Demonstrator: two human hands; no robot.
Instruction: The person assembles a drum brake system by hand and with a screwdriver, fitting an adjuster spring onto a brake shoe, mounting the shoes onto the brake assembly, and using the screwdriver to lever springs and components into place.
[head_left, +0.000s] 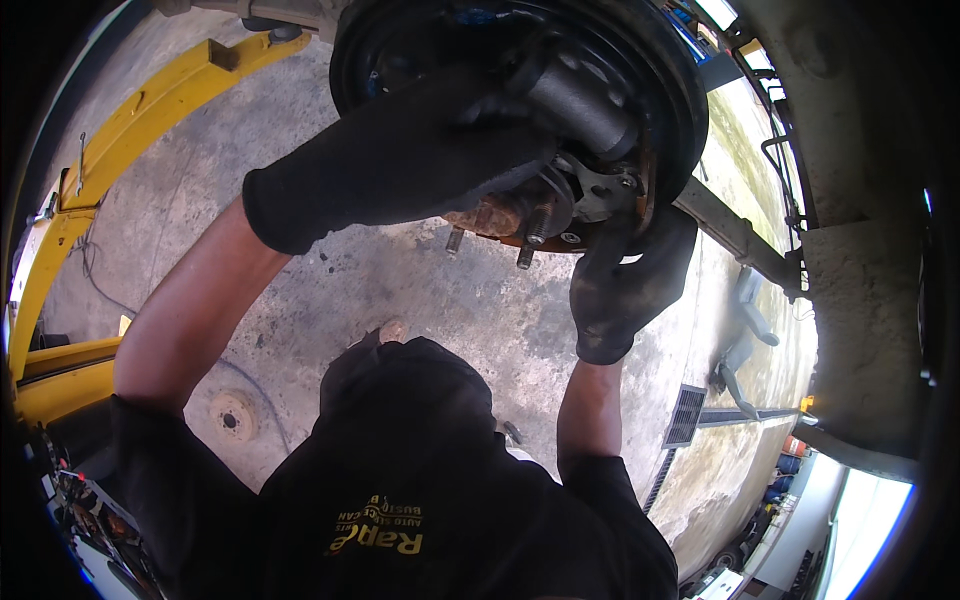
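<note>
Above me is a drum brake assembly with a round black backing plate (682, 110) and wheel studs (538, 222) standing out from a rusty hub (490, 216). My left hand (410, 150), in a black glove, reaches across its left side with the fingers curled in among the parts. What they close on is hidden. Beside those fingers a dark grey cylinder (582, 105) slants down to the right. At the assembly's lower right, my gloved right hand (635, 285) grips the edge of a curved brake shoe (646, 190), its fingertips partly covered.
A yellow lift arm (150, 120) curves along the left, with another yellow beam (70, 395) below it. On the stained concrete floor lie a round rusty disc (233, 415) and a drain grate (686, 415). A long metal bar (735, 230) runs off right from the brake.
</note>
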